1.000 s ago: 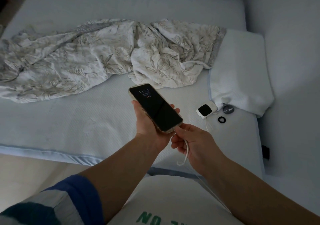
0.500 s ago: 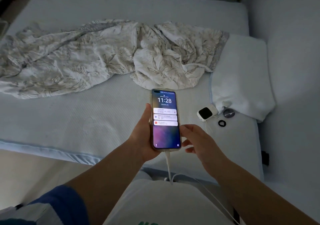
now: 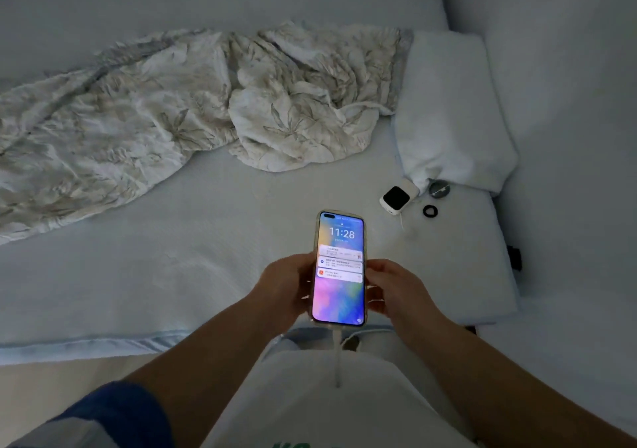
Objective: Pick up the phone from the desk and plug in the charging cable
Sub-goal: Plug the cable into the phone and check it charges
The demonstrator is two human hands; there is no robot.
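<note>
The phone (image 3: 339,268) is upright in front of me above the bed's near edge, its lock screen lit and showing 11:28 with notifications. My left hand (image 3: 287,287) grips its left side and back. My right hand (image 3: 389,289) holds its right edge with the fingertips. The white charging cable (image 3: 337,354) is plugged into the phone's bottom end and hangs straight down in front of my white shirt.
The light blue bed (image 3: 172,258) carries a crumpled leaf-print blanket (image 3: 172,110) at the back and a pillow (image 3: 451,110) at the right. Near the pillow lie a small white device with a dark face (image 3: 396,197), a black ring (image 3: 430,211) and a round disc (image 3: 439,189).
The phone turned upright and its screen lit up. My right hand let go of the cable's plug, now seated in the phone, and moved up to hold the phone's right edge.
</note>
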